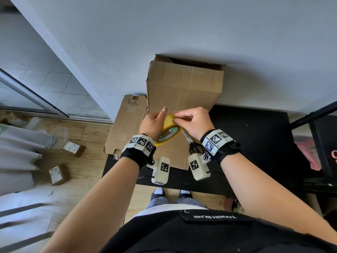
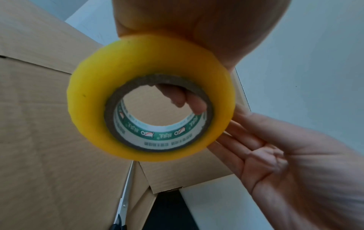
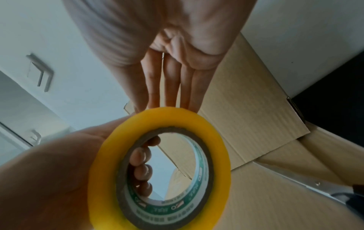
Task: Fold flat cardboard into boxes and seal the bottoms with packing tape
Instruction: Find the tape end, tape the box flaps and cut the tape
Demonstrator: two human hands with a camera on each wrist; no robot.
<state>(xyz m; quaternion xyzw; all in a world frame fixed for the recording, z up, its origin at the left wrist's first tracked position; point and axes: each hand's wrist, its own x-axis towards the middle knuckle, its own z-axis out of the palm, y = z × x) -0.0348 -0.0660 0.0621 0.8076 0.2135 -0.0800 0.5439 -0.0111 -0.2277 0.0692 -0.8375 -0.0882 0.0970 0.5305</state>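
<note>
Table edge: black table [image 1: 255,143] ends at 6 o'clock, just ahead of the feet; left edge hidden under cardboard.
Wall: grey wall [image 1: 182,33] at 12 o'clock, touching the far end of the box; closed off on that side.
Open room: bare table surface from 2 to 4 o'clock of the hands; wooden floor [image 1: 87,170] at 8 to 9 o'clock.
Box: cardboard box [image 1: 184,84] lying on the table at 12 o'clock, open mouth against the wall, near flaps spread flat beneath the hands.
Flat cardboard: unfolded sheet [image 1: 125,125] at 10 o'clock, just beside the box, overhanging the table's left side.
Scissors: scissors [image 1: 191,143] lying on the box flap at 5 o'clock of the tape roll, under the right wrist.
Obstructions: black metal frame [image 1: 313,125] at 3 o'clock past the table; small parcels [image 1: 74,147] and a clear tub [image 1: 59,136] on the floor at 8 o'clock.
Tape: yellow tape roll [image 1: 168,132] held in the air above the box flap, between both hands, tilted.
Left hand: left hand [image 1: 154,123] grips the roll, fingers [image 2: 189,99] curled through the core, index finger pointing to 12 o'clock.
Right hand: right hand [image 1: 193,121] at 3 o'clock of the roll, fingers pressed together and nearly straight, tips on the roll's outer face; pinch on a tape end cannot be told.
</note>
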